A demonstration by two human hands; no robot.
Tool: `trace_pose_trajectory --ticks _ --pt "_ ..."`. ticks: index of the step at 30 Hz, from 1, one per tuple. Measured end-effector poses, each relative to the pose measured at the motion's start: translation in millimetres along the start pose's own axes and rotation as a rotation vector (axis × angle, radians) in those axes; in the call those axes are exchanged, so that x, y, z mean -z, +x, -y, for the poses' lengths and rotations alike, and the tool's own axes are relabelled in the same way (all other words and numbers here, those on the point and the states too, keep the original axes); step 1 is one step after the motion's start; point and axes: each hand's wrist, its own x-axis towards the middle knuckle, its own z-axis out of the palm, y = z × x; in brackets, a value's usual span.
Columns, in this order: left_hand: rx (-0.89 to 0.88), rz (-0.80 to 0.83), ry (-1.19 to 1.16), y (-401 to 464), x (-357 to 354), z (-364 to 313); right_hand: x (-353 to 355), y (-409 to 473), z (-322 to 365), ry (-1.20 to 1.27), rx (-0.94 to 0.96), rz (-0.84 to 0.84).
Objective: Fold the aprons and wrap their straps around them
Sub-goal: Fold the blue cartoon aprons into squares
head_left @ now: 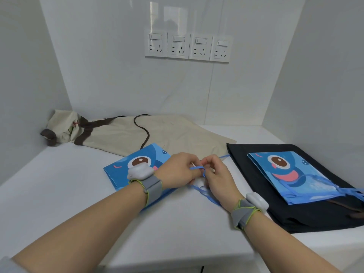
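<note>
Aprons we count four on the white table point(59, 194); two of them are blue with the same cartoon eye, one is beige, one is black. Under our hands lies the first blue apron point(136, 160), folded to a flat rectangle, near the middle of the table; its far corner touches the beige apron. Our left hand point(177, 170) rests over the right edge of this apron, the fingers curled inward; our right hand point(216, 178) is just beside it, touching it at the fingertips. Between the two hands we pinch a thin blue strap point(198, 168); one short piece goes across from hand to hand, and more of the strap lies in loose loops on the table below the right hand; which fingers exactly press the strap we cannot tell, because the hands hide each other.

On each wrist we wear one grey band with a white device, so two bands; the left band point(145, 180) covers a part of the cartoon eye.

The second blue apron point(291, 174) is folded, its straps bunched at its right end; it lies on top of the folded black apron point(256, 174), at the right side of the table. The beige apron point(177, 133) is spread out at the back, not folded, with brown trim and a brown strap curving over it; its top end is crumpled in the left corner.

On the back wall we count four white sockets point(187, 46) in one row, each with a switch.
</note>
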Motion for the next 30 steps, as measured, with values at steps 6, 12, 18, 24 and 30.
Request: trace_pose_trajectory --ticks 6,12,18,24,30 --pt "-0.025 -0.111 -0.191 7 27 9 -2 0 4 0.055 -0.001 0.048" --pt "0.053 -0.096 -0.240 15 16 6 5 1 3 0.220 -0.034 0.069" --pt "-0.021 -0.049 0.126 14 0 10 8 4 4 0.359 -0.089 0.028" --pt "-0.061 -0.020 0.240 12 -16 19 9 3 3 0.391 -0.095 0.013" --pt "-0.067 -0.121 -0.080 6 7 1 6 3 6 0.401 -0.090 -0.017"
